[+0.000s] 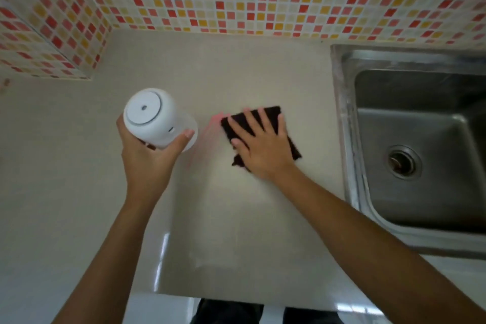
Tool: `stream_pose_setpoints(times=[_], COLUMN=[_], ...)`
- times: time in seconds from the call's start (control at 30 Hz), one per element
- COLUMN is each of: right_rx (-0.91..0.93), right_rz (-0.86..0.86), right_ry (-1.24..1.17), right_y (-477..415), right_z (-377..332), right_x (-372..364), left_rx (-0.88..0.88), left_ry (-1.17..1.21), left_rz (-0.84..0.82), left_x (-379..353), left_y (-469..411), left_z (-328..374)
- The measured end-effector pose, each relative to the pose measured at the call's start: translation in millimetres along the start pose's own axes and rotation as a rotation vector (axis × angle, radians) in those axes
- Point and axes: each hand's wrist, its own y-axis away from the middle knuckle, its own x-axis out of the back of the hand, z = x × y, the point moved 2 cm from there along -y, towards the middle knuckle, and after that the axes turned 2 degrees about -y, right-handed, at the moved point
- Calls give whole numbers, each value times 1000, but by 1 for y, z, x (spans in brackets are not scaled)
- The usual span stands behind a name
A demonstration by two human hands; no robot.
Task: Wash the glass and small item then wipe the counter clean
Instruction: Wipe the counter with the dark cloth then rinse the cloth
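Observation:
My left hand (147,158) grips a white cylindrical container (155,118) with a round lid and holds it lifted above the beige counter (236,213), left of centre. My right hand (263,144) lies flat, fingers spread, pressing a dark folded cloth (265,113) onto the counter just right of the container. The cloth shows beyond my fingertips and beside my wrist. A faint pinkish smear (207,134) marks the counter between container and cloth. No glass is in view.
A steel sink (349,123) with a round drain (402,162) fills the right side, its basin bare. Mosaic-tiled walls in red, orange and cream close off the back and the left corner. The counter's front edge runs along the bottom.

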Motion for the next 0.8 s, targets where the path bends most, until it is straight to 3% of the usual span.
stream_pose_setpoints(times=[0.07, 0.13, 0.2, 0.33, 0.47, 0.63, 0.7, 0.8], right_rx=[-167, -213, -176, 78, 206, -82, -142, -111], right_rz=[7, 46, 52, -53, -69, -57, -58, 30], right_ry=[17, -2, -25, -114, -157, -100, -97, -89], right_y=[-18, 5, 58, 144, 60, -111, -123, -57], right_z=[35, 42, 17, -75, -103, -43, -25, -43], right_x=[2, 3, 4, -7, -18, -12, -12, -12], left_rx=[2, 2, -3, -3, -11, -46, -48, -42], left_ry=[4, -1, -5, 15, 30, 10, 1, -21], left_rz=[22, 33, 55, 85, 64, 56, 52, 50], left_x=[8, 16, 25, 31, 29, 40, 47, 52], left_y=[-4, -10, -16, -26, -34, -35, -37, -44], left_z=[-4, -7, -9, -11, -10, -13, -16, -22])
